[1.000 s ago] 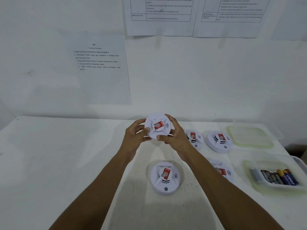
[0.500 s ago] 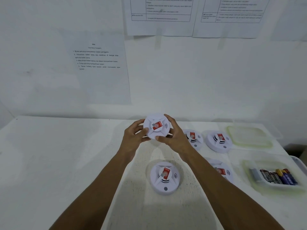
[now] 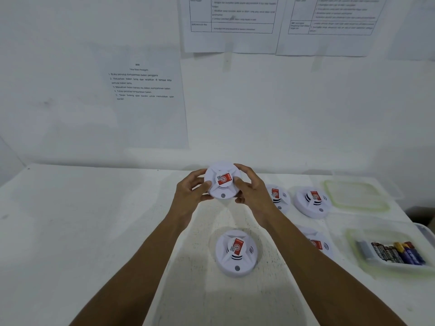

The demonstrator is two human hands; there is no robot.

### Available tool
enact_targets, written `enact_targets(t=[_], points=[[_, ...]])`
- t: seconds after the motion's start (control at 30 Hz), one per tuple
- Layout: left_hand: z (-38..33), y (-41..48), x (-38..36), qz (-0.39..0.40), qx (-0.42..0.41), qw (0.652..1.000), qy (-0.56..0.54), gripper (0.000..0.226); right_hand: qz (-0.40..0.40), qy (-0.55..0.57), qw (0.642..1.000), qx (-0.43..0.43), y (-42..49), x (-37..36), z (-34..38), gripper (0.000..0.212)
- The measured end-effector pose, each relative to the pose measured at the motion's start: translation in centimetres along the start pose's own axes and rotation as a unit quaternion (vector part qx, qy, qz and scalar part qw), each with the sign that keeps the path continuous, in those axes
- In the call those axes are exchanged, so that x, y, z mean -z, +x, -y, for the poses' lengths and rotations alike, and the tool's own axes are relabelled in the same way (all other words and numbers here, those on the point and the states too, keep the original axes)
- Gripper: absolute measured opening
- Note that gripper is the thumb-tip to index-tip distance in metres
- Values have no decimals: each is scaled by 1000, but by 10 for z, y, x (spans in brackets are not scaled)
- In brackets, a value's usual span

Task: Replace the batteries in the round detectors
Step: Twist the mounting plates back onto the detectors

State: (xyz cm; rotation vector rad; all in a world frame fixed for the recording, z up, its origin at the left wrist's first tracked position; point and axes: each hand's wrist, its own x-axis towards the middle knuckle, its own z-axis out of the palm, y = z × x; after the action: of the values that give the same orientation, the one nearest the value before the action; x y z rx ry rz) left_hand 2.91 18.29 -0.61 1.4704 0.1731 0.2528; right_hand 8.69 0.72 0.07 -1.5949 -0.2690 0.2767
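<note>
One white table (image 3: 82,231) carries the whole set-up. At its far right stands a shallow clear plastic container with a greenish rim (image 3: 329,194), which seems to hold nothing. Nearer the viewer is a clear plastic tray (image 3: 350,241).

The left hand (image 3: 190,196) and right hand (image 3: 253,194) grasp opposite edges of a round white plastic detector with a red label (image 3: 222,181). Their fingers are curled round its rim, and it is held above the table with the labelled face toward the camera.

On the table rest a second detector (image 3: 236,252) below the hands, a third detector (image 3: 279,198) and a fourth detector (image 3: 313,202) beyond the right hand, and a fifth detector (image 3: 320,244) partly hidden by the right forearm.

Cylindrical batteries (image 3: 395,252) lie in a row in the tray.

Every visible casing looks closed and no loose cell lies out. The work is therefore judged to be at an early stage, with opening, swapping and closing apparently all left to do.
</note>
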Motion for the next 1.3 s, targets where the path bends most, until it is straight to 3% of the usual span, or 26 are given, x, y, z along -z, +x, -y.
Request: enact_targets(t=[0.7, 1.3], points=[[-1, 0, -3, 1, 7, 1000, -4, 31, 11, 4, 1000, -1, -4, 4, 2, 28], [-2, 0, -2, 6, 5, 1000, -1, 38, 9, -8, 1000, 2, -5, 4, 4, 28]])
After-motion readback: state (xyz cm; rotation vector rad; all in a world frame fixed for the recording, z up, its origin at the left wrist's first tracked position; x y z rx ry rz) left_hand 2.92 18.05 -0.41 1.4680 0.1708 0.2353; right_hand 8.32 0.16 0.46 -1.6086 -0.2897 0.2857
